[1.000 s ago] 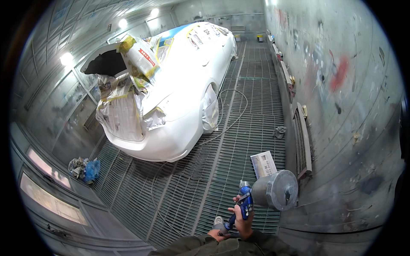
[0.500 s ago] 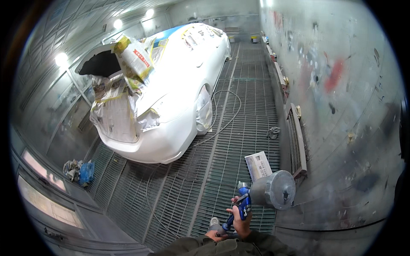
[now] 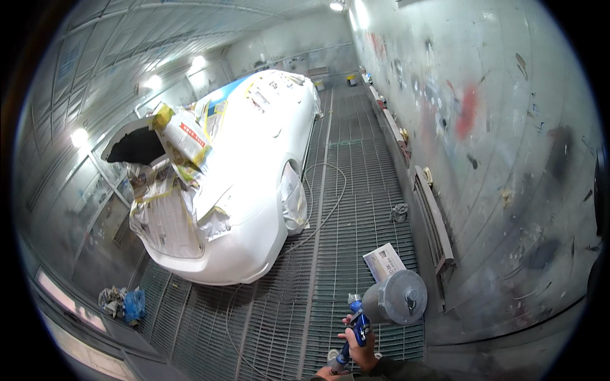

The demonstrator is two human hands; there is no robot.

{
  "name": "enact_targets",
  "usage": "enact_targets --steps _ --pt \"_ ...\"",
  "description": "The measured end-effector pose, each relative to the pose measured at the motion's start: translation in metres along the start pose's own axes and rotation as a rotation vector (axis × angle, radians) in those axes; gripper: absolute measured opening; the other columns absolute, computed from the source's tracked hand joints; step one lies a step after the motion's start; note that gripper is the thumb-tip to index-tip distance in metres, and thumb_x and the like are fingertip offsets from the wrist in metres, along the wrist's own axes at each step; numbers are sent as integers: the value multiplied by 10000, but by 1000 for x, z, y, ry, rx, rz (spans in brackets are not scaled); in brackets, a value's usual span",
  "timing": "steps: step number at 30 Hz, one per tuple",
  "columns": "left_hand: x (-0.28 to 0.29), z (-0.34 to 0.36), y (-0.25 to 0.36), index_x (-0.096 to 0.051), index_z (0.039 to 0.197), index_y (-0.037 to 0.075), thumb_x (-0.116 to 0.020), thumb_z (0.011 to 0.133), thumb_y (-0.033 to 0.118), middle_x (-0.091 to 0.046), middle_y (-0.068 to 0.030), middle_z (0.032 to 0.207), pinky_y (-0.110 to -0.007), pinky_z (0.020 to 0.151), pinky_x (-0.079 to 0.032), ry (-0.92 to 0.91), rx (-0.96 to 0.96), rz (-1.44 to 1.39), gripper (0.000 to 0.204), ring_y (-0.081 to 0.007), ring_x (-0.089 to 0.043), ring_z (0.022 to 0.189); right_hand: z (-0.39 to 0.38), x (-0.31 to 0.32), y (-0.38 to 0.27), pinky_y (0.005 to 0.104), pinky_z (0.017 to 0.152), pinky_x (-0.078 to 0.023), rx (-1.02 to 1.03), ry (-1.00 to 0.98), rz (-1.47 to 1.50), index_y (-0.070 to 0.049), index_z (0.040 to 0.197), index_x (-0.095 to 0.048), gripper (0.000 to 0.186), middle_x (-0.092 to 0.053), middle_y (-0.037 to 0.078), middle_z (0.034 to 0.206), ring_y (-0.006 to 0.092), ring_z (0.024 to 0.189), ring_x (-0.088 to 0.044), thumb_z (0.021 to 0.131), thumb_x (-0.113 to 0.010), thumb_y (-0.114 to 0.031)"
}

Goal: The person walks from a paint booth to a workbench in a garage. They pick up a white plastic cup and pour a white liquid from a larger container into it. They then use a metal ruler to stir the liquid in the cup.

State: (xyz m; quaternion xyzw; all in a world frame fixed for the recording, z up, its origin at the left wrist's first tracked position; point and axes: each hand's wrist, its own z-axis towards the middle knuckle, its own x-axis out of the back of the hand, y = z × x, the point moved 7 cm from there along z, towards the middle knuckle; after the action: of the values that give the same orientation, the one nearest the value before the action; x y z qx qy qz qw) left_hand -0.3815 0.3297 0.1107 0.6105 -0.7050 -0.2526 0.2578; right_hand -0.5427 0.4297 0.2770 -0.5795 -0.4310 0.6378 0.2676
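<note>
My right hand [image 3: 362, 351] is wrapped around the grip of a blue spray gun [image 3: 361, 327], with fingers at the trigger. A large grey cup with a lid [image 3: 401, 298] is attached to the gun and leans to the right. At the lower edge, my left hand [image 3: 332, 373] is closed around the fitting at the bottom of the gun's handle; some of its fingers are hidden. Ahead and to the left stands a white car [image 3: 248, 209], apart from the gun. Masking paper [image 3: 168, 219] and plastic sheeting [image 3: 293, 200] cover parts of it.
A thin hose [image 3: 340, 200] loops across the floor grating [image 3: 362, 181] beside the car. A printed paper sheet [image 3: 381, 260] lies beyond the cup. Crumpled blue plastic [image 3: 135, 305] sits at left. Along the paint-marked right wall [image 3: 502, 165] runs a low ledge [image 3: 435, 222].
The view has tilted up and turned slightly right, so the car sits lower and further left in it. Both hands still hold the spray gun, now lower in the picture.
</note>
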Motion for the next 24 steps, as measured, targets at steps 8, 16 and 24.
enact_targets --steps 8,16,24 --pt "7 6 7 -717 1163 68 -751 893 426 -746 -62 1019 -323 884 -514 1 21 -13 450 -158 -685 982 3 -1 3 366 828 -616 -18 -61 -39 -13 1390 -411 492 -554 121 1319 216 1209 -574 923 -557 38" --pt "4 14 -52 -718 1170 59 -763 891 384 -747 -69 1030 -327 902 -511 41 53 54 431 -167 -687 1000 -6 -13 0 364 798 -627 -67 -29 16 -9 1353 -505 415 -576 108 1298 196 1190 -591 942 -547 26" --pt "-5 34 -43 -693 1192 133 -694 897 570 -710 -79 1053 -424 832 -487 -167 -86 152 527 -255 -660 1003 -2 -14 -9 380 744 -631 -11 -64 -70 -5 1395 -460 456 -560 134 1332 218 1209 -576 945 -538 8"
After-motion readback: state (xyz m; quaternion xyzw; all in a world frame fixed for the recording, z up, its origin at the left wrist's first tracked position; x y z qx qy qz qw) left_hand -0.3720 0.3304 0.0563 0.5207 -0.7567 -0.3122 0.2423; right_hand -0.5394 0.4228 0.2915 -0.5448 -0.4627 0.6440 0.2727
